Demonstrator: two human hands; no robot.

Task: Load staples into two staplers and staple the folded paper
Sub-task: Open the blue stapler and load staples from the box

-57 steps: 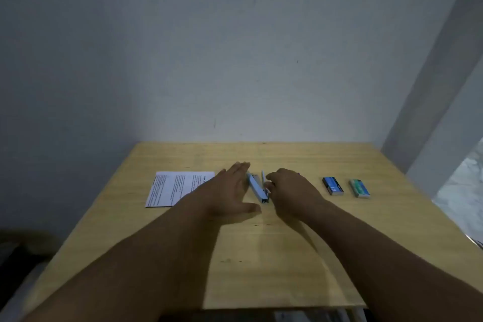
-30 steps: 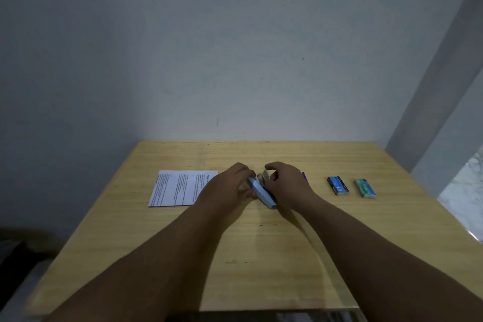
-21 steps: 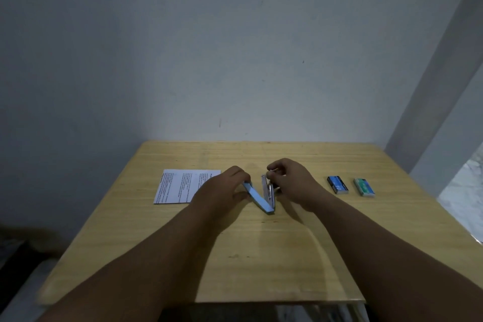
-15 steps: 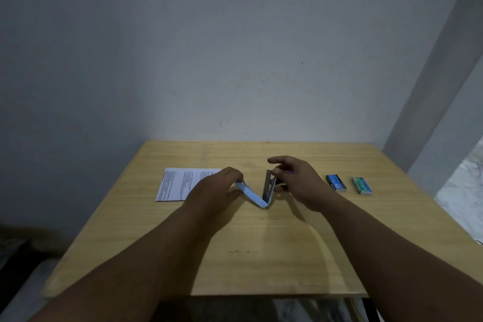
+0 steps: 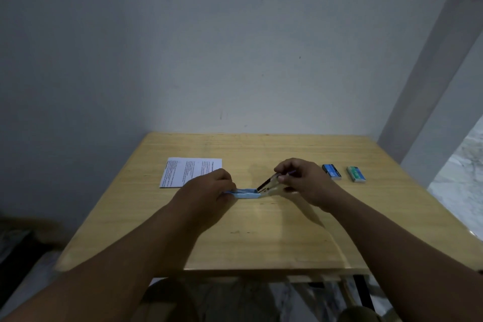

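No text can be read. The folded paper (image 5: pixel 190 171) on the bench (image 5: pixel 261 230) carries printed lines too small to make out, and the print on the blue box (image 5: pixel 332 171) and the green box (image 5: pixel 356 174) is blurred.

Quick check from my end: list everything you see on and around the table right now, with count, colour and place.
table: one, light wood, against the wall
stapler: one, blue, swung wide open, table centre, between both hands
printed paper: one, white, left of the stapler
staple boxes: two, one blue, one green, right side
purple object: one, mostly hidden behind the right hand
wall: grey-white, behind the table
left hand: holds the stapler's blue end
right hand: fingers pinch the stapler's raised metal end
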